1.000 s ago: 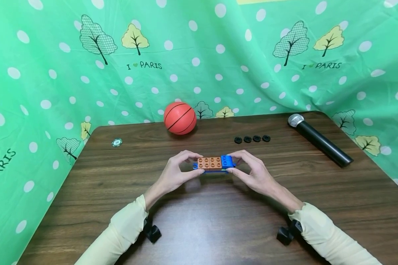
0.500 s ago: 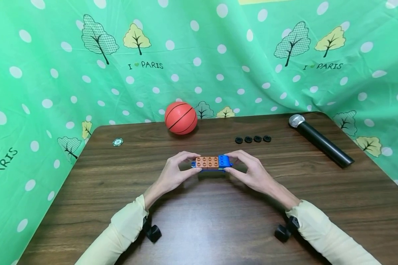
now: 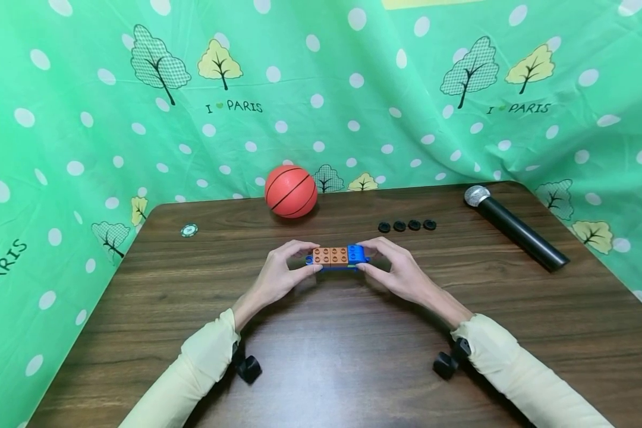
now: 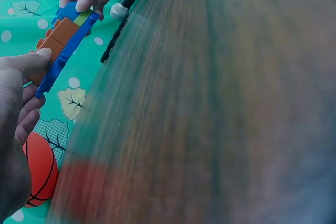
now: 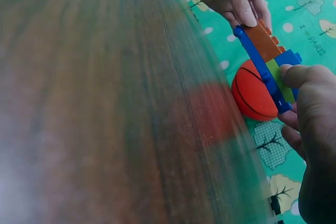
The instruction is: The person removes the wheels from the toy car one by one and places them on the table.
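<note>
Between my hands is a toy brick car body (image 3: pixel 330 256), above the table in both wrist views. Two orange bricks (image 4: pixel 64 31) and a blue sloped brick sit along its flat blue base (image 5: pixel 261 66), and a green brick (image 5: pixel 274 72) shows under the blue one. My left hand (image 3: pixel 278 270) pinches the orange end, thumb on the near side and fingers behind. At the blue end my right hand (image 3: pixel 403 270) grips it likewise, thumb against the green brick in the right wrist view. The hands hide part of both ends.
Several small black toy wheels (image 3: pixel 407 225) lie in a row beyond the right hand. A red toy basketball (image 3: pixel 291 191) stands at the back edge, a poker chip (image 3: pixel 189 230) lies far left, and a black microphone (image 3: pixel 519 229) lies at the right. A green curtain (image 3: pixel 321 89) hangs behind.
Both hands have shifted the toy brick car body slightly left and away from me. The right forearm has moved inward. The grips stay the same, and the other things have not moved.
</note>
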`<action>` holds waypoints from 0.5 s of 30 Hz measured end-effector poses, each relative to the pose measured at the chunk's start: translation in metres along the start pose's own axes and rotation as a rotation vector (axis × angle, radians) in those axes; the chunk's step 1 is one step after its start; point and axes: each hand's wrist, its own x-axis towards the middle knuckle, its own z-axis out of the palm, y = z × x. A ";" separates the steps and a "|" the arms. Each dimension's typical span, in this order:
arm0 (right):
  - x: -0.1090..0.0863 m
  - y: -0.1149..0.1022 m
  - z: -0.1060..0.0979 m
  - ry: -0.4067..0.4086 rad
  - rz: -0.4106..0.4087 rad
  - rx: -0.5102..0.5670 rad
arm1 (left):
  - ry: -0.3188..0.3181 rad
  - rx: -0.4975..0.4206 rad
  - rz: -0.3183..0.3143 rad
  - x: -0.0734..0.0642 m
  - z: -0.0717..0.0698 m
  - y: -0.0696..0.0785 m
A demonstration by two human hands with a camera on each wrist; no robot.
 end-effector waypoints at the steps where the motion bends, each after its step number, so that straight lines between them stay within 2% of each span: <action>1: 0.001 0.001 0.001 0.001 0.003 -0.003 | 0.000 0.004 0.000 0.001 0.000 -0.001; 8: 0.006 0.009 0.004 -0.010 0.037 -0.008 | 0.008 0.050 -0.024 0.006 -0.001 -0.007; 15: 0.013 0.015 0.007 -0.018 0.058 -0.004 | 0.013 0.053 -0.060 0.011 -0.001 -0.015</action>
